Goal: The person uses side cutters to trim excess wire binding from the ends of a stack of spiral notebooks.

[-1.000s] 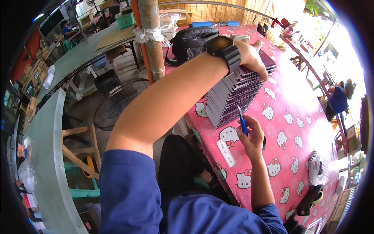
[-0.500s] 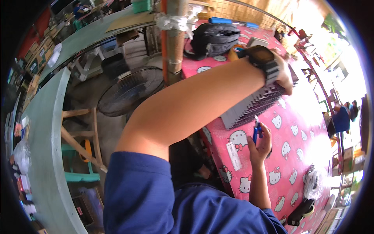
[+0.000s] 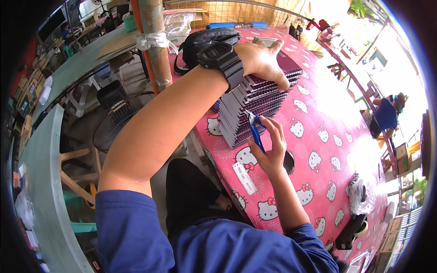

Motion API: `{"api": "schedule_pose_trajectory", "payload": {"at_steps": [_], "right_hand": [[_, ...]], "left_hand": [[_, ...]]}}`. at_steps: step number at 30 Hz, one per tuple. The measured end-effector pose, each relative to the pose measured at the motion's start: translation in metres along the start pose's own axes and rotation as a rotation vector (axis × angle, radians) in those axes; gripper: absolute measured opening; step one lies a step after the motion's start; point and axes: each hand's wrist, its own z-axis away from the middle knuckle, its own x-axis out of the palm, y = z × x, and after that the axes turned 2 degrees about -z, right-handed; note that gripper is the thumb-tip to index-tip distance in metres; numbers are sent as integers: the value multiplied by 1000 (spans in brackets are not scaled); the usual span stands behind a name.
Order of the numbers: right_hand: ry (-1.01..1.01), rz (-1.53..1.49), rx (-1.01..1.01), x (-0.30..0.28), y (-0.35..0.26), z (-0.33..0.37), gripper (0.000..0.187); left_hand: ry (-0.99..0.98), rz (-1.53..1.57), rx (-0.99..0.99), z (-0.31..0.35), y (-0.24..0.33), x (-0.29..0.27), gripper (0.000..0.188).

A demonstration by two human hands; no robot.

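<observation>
A tall stack of spiral-bound notebooks (image 3: 248, 109) stands on the pink patterned table cover (image 3: 300, 154), with dark coil bindings along the side nearest my right hand. My left hand (image 3: 261, 61), below a black wristwatch (image 3: 223, 63), lies over the top of the stack with its fingers apart. Part of the top notebook is hidden under it. My right hand (image 3: 272, 152) is closed round blue-handled pliers (image 3: 256, 136). Their metal tip points up in front of the coils; whether it touches them I cannot tell. A white printed strip (image 3: 245, 178) lies on the cover close by.
Behind the stack are a black backpack (image 3: 205, 44) and blue rolls (image 3: 236, 25). A rusty post (image 3: 157, 59) and a fan (image 3: 120, 118) stand left of the table. At the right lie a clear plastic bag (image 3: 362, 198) and a black tape dispenser (image 3: 350, 233).
The view has shifted, so the table sits further left in it. My right hand has brought the pliers up closer to the coils. My left hand stays at the top of the stack.
</observation>
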Motion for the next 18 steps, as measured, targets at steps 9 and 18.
{"api": "schedule_pose_trajectory", "payload": {"at_steps": [9, 18], "right_hand": [[77, 88, -12, 6, -7, 2, 56], [86, 157, -37, 7, -11, 2, 56]], "left_hand": [[-4, 61, 29, 0, -3, 0, 120], [-59, 115, -40, 6, 3, -6, 117]]}}
